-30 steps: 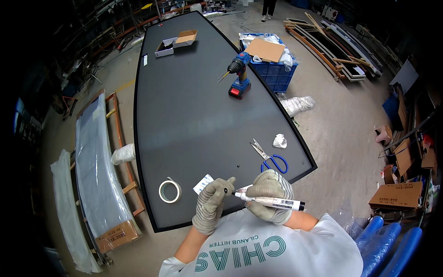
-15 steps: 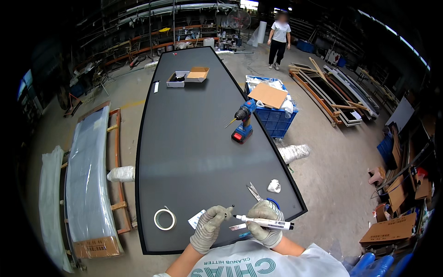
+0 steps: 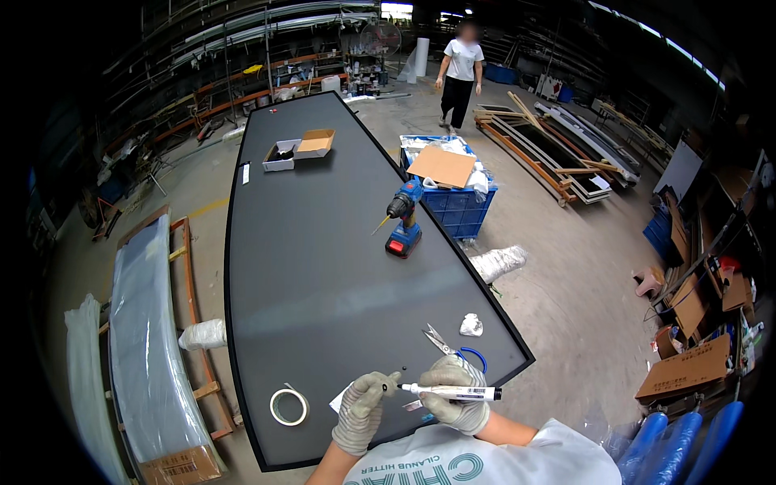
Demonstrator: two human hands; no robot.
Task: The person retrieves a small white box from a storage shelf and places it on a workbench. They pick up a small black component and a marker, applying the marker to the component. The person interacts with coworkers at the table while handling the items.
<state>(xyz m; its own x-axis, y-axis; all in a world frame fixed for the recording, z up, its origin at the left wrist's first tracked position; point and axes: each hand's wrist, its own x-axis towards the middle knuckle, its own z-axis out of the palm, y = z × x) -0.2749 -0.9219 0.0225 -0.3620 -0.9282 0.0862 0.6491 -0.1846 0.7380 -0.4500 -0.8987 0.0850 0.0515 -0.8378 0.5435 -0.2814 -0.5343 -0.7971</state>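
Observation:
My right hand (image 3: pixel 455 394), in a knit work glove, grips a white marker pen (image 3: pixel 453 392) held level, its dark tip pointing left. My gloved left hand (image 3: pixel 362 406) is pinched on a small dark piece, probably the pen's cap, right at that tip. Both hands hover over the near end of a long dark panel (image 3: pixel 323 259). A small white paper slip (image 3: pixel 339 399) lies under the left hand. Blue-handled scissors (image 3: pixel 453 349) lie just beyond the right hand. A ring of white tape (image 3: pixel 288 406) rests to the left of the left hand.
A blue cordless drill (image 3: pixel 403 218) stands mid-panel, and open small cardboard boxes (image 3: pixel 301 148) sit at the far end. A crumpled white scrap (image 3: pixel 471 325) lies near the right edge. A blue crate (image 3: pixel 453 190) stands beside the panel. A person (image 3: pixel 459 71) walks at the back.
The view has tilted up, showing more of the hall and the walking person. My hands keep the same hold on the marker, with the left fingers now right at its tip.

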